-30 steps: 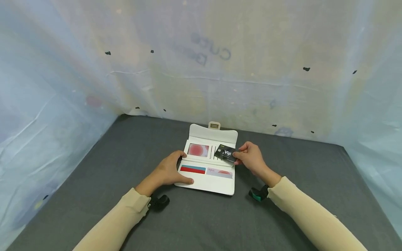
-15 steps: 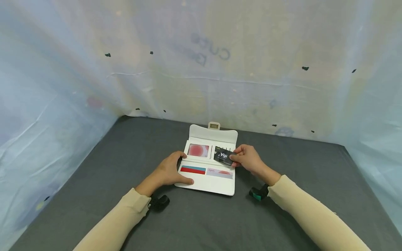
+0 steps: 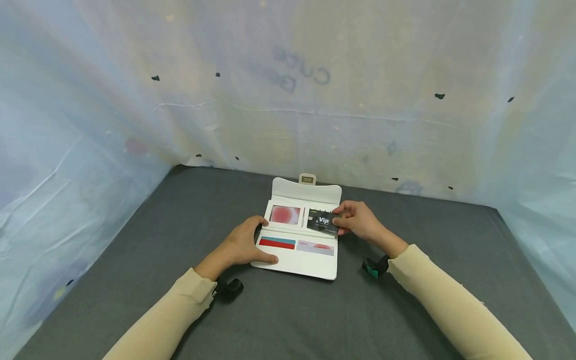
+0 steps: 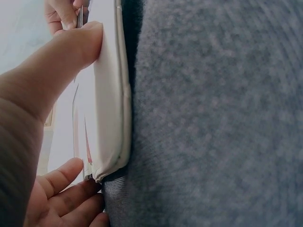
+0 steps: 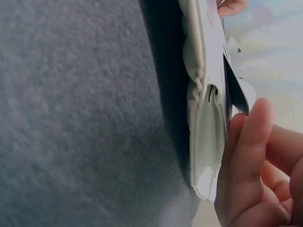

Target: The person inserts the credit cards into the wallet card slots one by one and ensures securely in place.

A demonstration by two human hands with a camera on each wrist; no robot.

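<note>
A: Head view, item one?
B: White wallet [image 3: 297, 237], lying open flat on the grey tabletop [image 3: 135, 260], nearer the far edge than the near one, clasp flap pointing to the far edge. Slots hold a red-and-blue card [image 3: 277, 243], a pale card [image 3: 315, 247] and a pink-faced card [image 3: 284, 214].

A: Hands there?
B: Left hand [image 3: 243, 246] rests on the wallet's left edge, thumb laid straight along the near panel, fingers bent over the left rim. Right hand [image 3: 358, 220] pinches a black VIP card [image 3: 323, 222] between thumb and fingers, the card lying over the upper right slots. Whether it sits inside a slot cannot be told.

A: Left wrist view?
B: Wallet [image 4: 111, 94] seen edge-on against the grey tabletop [image 4: 213, 113]. Left hand [image 4: 52, 118]: thumb pressed flat on the wallet's face, fingertips against its corner at the bottom of the picture. The other hand's fingertips [image 4: 61, 12] and a thin card edge show at the top.

A: Right wrist view?
B: Wallet [image 5: 203, 118] again edge-on upon the tabletop [image 5: 80, 118]. Right hand [image 5: 255, 165] curled at the wallet's end, one finger straight up alongside it, the black card [image 5: 235, 92] as a dark sliver just above that fingertip. A left fingertip [image 5: 230, 6] at the top edge.
</note>
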